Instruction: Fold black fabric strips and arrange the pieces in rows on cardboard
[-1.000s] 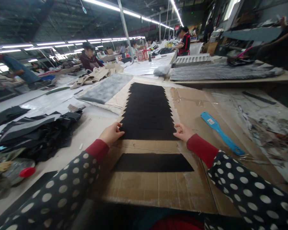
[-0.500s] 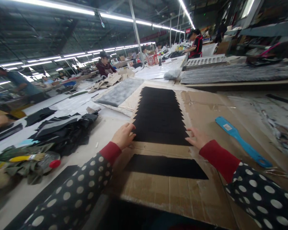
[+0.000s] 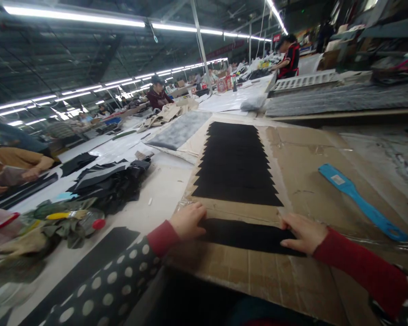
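A black strip (image 3: 245, 234) of thin, flat material lies crosswise on the brown cardboard (image 3: 238, 267) in front of me. My left hand (image 3: 189, 221) grips its left end, with the fingers curled over that end. At the right end, my right hand (image 3: 301, 233) has the strip between thumb and fingers. Just beyond it lies a stack of overlapping black strips (image 3: 236, 165), stepped so that the pointed ends form saw-tooth edges on both sides. Part of each strip end is hidden by my fingers.
A blue long-handled tool (image 3: 363, 201) lies on the cardboard at right. On the left are a pile of black pieces (image 3: 112, 181), a yellow-handled brush (image 3: 63, 216) and a red-capped bottle (image 3: 93, 220). A co-worker's hands (image 3: 32, 174) are at the far left.
Both my hands have come back from the sides of the stack's nearest strip to the ends of the separate front strip. The view has turned slightly left.
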Demonstrator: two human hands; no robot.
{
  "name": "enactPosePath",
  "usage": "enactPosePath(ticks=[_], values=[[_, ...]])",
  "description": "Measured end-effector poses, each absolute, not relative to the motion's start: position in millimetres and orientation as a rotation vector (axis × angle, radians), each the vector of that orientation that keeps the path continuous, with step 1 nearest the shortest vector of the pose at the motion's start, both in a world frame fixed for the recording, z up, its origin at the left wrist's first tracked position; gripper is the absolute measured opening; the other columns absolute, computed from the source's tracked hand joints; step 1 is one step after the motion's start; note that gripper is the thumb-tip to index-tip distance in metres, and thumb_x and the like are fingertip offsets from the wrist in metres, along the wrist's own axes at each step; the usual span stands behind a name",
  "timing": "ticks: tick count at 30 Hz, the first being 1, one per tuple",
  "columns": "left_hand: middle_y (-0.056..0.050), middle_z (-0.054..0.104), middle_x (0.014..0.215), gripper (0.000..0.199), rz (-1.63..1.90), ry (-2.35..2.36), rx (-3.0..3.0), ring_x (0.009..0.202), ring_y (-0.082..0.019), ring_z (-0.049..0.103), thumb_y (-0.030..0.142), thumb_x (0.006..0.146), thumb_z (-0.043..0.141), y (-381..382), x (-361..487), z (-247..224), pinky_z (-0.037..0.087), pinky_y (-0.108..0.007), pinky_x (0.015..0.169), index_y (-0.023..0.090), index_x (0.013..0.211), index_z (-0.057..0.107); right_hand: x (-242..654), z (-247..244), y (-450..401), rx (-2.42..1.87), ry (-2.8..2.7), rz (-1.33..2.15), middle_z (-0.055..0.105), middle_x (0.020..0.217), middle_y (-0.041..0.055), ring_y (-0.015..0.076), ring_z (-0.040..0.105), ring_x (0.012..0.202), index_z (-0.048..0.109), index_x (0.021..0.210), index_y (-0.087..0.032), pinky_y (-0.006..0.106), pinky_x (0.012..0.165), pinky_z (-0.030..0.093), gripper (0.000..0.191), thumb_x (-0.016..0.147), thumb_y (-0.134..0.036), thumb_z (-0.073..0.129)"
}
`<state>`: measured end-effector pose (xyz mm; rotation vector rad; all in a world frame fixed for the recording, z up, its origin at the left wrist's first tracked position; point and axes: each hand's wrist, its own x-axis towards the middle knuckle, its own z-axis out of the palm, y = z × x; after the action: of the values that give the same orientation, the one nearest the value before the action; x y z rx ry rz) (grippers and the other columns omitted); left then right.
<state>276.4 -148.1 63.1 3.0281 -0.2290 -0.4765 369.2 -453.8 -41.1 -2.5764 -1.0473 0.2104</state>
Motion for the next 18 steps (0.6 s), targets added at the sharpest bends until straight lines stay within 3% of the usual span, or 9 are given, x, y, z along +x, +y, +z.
enactPosePath(ticks=[6,10,18], values=[[-0.003,0.056,0.079,0.022,-0.372,0.023,2.912,0.072,-0.017,0.053,0.023,0.068,0.052,-145.9,266.3,55.8,0.04,-0.029,0.064,0.019,0.089,0.047,363.1,-48.9,-459.0,-2.446,-0.777,0.292,0.047,0.055,-0.0043,0.0134,0.049,0.053,0.046,0.086,-0.022,0.025,0.051,0.034,0.024,0.065,-0.024,0.055],[0.002,0.054,0.066,0.031,-0.279,0.091,2.717,0.059,-0.014,0.051,0.029,0.073,0.046,-131.0,271.1,51.4,0.04,-0.027,0.058,0.02,0.103,0.044,373.1,-48.0,-462.5,-2.14,-0.657,0.385,0.045,0.055,-0.0062,0.0088,0.043,0.046,0.042,0.101,-0.021,0.022,0.045,0.032,0.033,0.068,-0.021,0.047],[0.003,0.053,0.063,0.038,-0.081,0.263,2.615,0.057,-0.012,0.05,0.044,0.066,0.051,-106.8,323.2,54.9,0.038,-0.024,0.054,0.017,0.093,0.053,412.2,-35.8,-445.3,-2.039,-0.409,0.282,0.047,0.056,-0.0054,0.009,0.043,0.047,0.042,0.098,-0.016,0.022,0.047,0.034,0.034,0.066,-0.028,0.049]])
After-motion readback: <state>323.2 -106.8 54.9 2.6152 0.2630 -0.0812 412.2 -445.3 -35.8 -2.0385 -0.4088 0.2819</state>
